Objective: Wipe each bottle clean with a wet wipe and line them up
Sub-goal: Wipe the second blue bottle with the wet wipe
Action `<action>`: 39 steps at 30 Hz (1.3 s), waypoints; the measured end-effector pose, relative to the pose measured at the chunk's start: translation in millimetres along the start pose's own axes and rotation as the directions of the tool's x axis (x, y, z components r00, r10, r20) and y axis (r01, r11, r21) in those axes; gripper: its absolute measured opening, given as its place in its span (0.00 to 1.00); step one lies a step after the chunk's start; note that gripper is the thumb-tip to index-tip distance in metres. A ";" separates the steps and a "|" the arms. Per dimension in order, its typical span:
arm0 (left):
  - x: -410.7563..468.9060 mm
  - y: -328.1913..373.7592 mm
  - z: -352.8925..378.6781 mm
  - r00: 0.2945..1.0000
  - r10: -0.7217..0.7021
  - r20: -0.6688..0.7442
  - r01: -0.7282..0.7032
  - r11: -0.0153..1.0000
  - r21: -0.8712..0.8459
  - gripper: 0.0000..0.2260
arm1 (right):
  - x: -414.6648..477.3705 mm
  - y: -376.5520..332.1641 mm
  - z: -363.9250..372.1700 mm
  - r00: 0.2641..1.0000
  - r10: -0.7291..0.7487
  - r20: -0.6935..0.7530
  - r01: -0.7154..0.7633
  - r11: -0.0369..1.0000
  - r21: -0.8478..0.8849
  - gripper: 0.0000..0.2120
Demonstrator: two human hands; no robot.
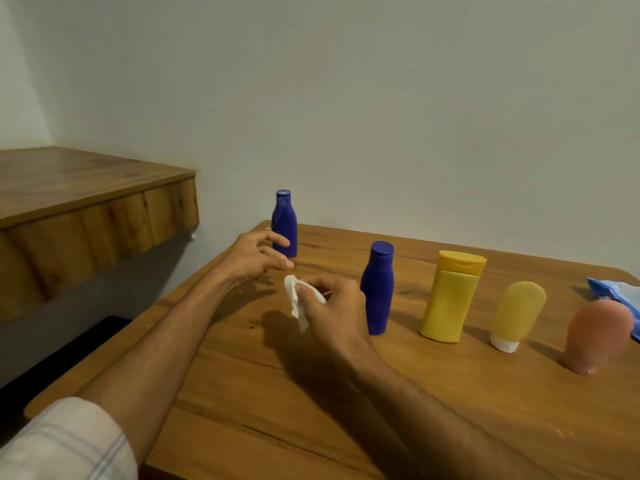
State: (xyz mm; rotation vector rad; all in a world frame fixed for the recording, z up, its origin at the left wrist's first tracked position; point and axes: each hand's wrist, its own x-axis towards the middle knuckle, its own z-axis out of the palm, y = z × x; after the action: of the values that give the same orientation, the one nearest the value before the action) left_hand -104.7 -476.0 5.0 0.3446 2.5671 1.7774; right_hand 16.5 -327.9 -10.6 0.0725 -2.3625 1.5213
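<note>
Five bottles stand on the wooden table (311, 410). A small blue bottle (285, 223) stands apart at the far left corner. To the right, in a row, stand a taller blue bottle (378, 289), a yellow flip-cap bottle (450, 296), a pale yellow tube (516, 315) on its white cap, and a pink tube (595, 336). My left hand (256, 256) hovers just in front of the small blue bottle, fingers spread, holding nothing. My right hand (334, 306) pinches a crumpled white wet wipe (294, 299) beside the taller blue bottle.
A blue wet-wipe pack (620, 294) lies at the table's far right edge, behind the pink tube. A higher wooden shelf (86, 202) juts out at the left. A plain wall runs close behind the table.
</note>
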 end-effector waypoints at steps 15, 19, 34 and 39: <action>86.9 -54.9 -2.7 0.981 -0.087 -0.172 0.080 0.996 -0.047 0.37 | 94.0 7.9 67.8 0.945 0.286 -0.159 -0.239 0.935 0.263 0.12; 110.6 -64.7 -1.4 0.994 -0.065 -0.091 0.057 0.994 -0.095 0.38 | 105.7 14.4 72.8 0.940 0.289 -0.183 -0.235 0.934 0.269 0.11; 142.3 -73.0 13.4 0.995 -0.043 -0.094 0.029 0.989 -0.147 0.37 | 110.8 22.8 76.5 0.933 0.321 -0.161 -0.264 0.917 0.298 0.10; 127.9 -64.4 12.4 0.982 -0.073 -0.174 0.029 0.969 -0.244 0.36 | 100.5 17.2 76.8 0.951 0.272 -0.150 -0.223 0.935 0.276 0.10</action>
State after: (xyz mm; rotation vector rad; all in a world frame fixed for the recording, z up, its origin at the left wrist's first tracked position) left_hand -239.5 -463.2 -43.2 0.1151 2.4019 2.1633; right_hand -101.1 -375.7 -24.4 -0.3087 -2.0782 1.8572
